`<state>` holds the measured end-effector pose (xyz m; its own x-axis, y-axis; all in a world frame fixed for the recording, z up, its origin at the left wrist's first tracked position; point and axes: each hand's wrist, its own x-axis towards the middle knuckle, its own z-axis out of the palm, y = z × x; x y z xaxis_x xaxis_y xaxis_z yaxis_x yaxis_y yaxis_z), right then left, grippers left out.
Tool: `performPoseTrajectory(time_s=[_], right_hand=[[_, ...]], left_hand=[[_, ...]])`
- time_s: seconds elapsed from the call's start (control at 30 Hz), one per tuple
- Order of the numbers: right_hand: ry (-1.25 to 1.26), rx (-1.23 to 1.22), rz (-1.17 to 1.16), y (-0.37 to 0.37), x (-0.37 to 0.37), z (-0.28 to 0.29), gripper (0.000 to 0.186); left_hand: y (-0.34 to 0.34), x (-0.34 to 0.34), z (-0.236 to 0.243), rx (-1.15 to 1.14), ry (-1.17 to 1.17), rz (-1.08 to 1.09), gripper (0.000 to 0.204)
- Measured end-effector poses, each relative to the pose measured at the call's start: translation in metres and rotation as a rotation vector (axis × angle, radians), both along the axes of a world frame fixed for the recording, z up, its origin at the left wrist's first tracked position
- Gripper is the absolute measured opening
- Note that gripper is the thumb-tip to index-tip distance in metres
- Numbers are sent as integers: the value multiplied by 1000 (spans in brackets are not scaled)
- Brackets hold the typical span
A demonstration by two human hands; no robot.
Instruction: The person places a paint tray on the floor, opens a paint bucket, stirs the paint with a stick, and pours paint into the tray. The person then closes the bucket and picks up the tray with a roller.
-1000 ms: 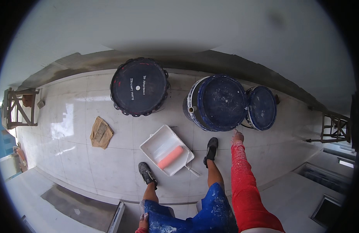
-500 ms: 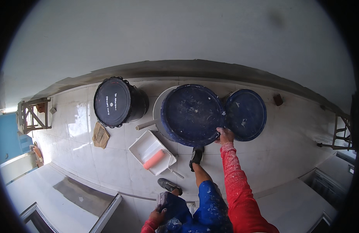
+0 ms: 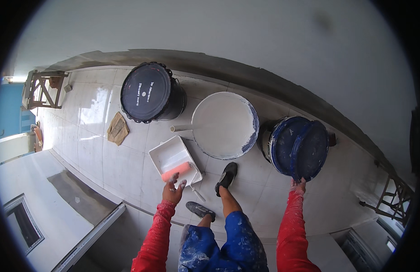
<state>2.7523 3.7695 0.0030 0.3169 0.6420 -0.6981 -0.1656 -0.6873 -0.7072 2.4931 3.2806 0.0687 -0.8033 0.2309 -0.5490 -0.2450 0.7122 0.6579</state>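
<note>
My right hand [image 3: 298,185] grips the near rim of a round dark blue lid [image 3: 314,147], which overlaps the top of the blue-lidded bucket [image 3: 280,145] at the right. Whether the lid rests on that bucket I cannot tell. In the middle stands an uncovered wide bucket [image 3: 254,129] with white paint [image 3: 223,124] inside and blue smears along its wall. A pale stick-like handle [image 3: 180,128] juts out at its left. My left hand [image 3: 173,192], fingers apart and holding nothing, hovers by a pink paint roller [image 3: 176,171] lying in a white paint tray [image 3: 163,152].
A black lidded pail [image 3: 145,93] stands at the left, near the wall. Brown folded paper [image 3: 117,129] lies on the tiles below it. Wooden stands are at the far left [image 3: 49,90] and far right [image 3: 393,199]. My feet [image 3: 227,174] are close to the tray and open bucket.
The blue lid has moved right, off the middle bucket and over the right one, uncovering white paint. My left hand has come up from beside my leg toward the roller, fingers spread.
</note>
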Motion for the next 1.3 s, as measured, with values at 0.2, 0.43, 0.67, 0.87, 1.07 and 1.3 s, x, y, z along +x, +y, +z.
performPoseTrajectory(time_s=[0.2,0.43,0.67,0.87,1.07,1.3], right_hand=[[-619,-172,432,-42,-34,-11,44],[-167,296,1189,-131,-111,25,23],[120,1091,1838,-152,-304,49,32],[675,152,1000,-231,-320,89,27],[181,1027,1902,-151,-308,45,26],[360,748,1422,-211,-381,30,25]], left_hand=[[46,-132,-20,251,281,247,79],[122,-177,-1,328,131,179,29],[241,-78,95,689,476,-53,10],[227,-82,101,558,528,-51,15],[242,-75,91,750,342,88,8],[225,-130,70,655,480,-21,20]])
